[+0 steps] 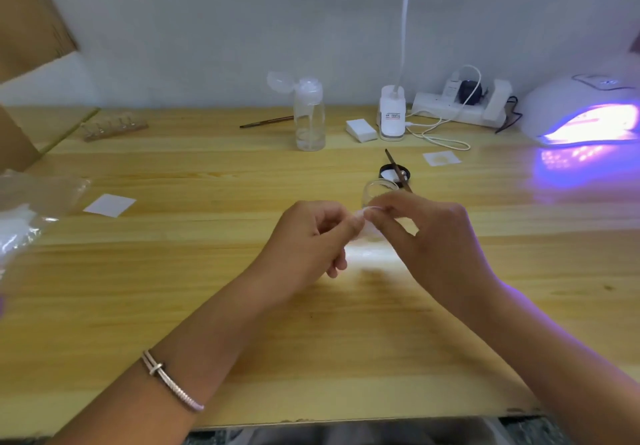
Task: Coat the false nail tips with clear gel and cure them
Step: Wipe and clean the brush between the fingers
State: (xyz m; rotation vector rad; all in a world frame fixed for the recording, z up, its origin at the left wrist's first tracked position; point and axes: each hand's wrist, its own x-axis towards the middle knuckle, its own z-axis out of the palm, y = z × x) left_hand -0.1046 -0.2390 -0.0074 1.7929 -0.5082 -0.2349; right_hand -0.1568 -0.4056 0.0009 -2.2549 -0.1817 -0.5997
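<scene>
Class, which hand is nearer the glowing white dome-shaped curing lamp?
Right. The right hand is left of the glowing white dome-shaped curing lamp; the left hand lies farther left.

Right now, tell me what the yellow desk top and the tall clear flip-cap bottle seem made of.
Yellow desk top: wood or wood-look laminate, semi-gloss; grain streaks, reflected glare. Tall clear flip-cap bottle: likely plastic, glossy; see-through wall, frosted hinged cap.
</scene>
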